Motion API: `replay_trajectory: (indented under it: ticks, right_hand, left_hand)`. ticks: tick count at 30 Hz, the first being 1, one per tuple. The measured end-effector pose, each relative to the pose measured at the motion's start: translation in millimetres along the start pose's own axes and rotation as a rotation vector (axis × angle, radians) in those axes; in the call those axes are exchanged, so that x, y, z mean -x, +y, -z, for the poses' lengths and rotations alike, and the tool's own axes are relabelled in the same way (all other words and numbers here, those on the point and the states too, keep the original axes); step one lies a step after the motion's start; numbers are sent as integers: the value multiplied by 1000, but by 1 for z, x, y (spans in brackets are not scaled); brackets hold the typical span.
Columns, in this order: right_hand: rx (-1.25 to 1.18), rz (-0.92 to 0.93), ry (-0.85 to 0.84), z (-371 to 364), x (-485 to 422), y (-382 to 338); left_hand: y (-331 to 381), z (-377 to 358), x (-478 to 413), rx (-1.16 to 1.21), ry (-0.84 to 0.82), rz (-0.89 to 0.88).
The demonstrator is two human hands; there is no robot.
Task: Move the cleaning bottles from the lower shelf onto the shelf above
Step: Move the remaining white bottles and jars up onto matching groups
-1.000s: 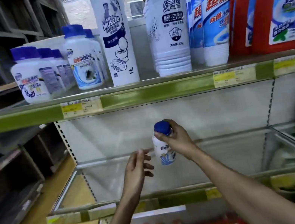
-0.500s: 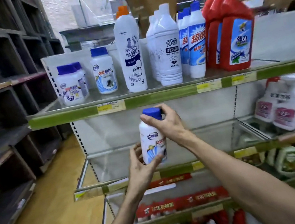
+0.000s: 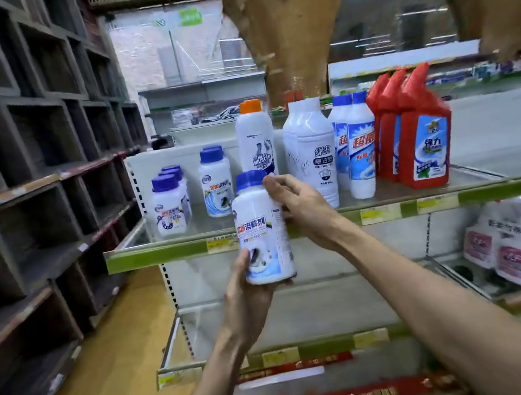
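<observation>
Nearest, above the lower shelf [image 3: 280, 355], both hands hold a blue-capped white bottle [image 3: 262, 231] upright: the left hand [image 3: 245, 299] curls round its base, the right hand [image 3: 307, 211] grips its upper side by the cap. Beyond it, the upper shelf [image 3: 158, 255] carries small bottles [image 3: 168, 208] at left, an orange-capped bottle [image 3: 255, 139], and red bottles [image 3: 423, 142] at right.

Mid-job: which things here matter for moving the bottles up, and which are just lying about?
Job: blue-capped bottle, gripped by left hand and right hand; upper shelf; lower shelf.
Just there: red bottles; spray bottles; dark wooden cubbies; hanging woven shades.
</observation>
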State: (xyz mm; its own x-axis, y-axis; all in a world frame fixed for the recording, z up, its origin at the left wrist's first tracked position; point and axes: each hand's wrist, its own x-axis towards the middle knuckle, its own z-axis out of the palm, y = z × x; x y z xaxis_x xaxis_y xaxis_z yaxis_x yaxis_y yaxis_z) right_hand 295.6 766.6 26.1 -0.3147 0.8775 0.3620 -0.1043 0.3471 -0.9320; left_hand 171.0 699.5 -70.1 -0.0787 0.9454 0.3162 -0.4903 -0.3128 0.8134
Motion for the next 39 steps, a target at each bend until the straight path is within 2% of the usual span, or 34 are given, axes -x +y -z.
replay_trajectory:
  ticks: [3,8,12,16,21,23,31,39]
  right_hand:
    - [-7,23,-25,0,-2,-6]
    - [-24,23,-23,2,-13,-5]
    - [-39,2,3,-3,-29,-1]
    - [-110,28,-14,-12,-52,-9]
    - [-66,131,10,-31,-86,-27]
    - [-21,161,23,-37,-100,-27]
    - [86,160,-21,-49,-136,-5]
    - [157,134,-55,-57,-150,13]
  left_hand:
    - [8,-2,-2,61,-44,16]
    - [8,5,-13,-10,-40,18]
    - [9,6,-22,-225,60,-35]
    - [17,9,-39,-302,69,-80]
    - [54,14,-76,-679,89,-203]
    - [66,21,-92,-753,79,-223]
    - [68,49,-131,-821,154,-148]
    - [66,61,-144,-921,158,-75]
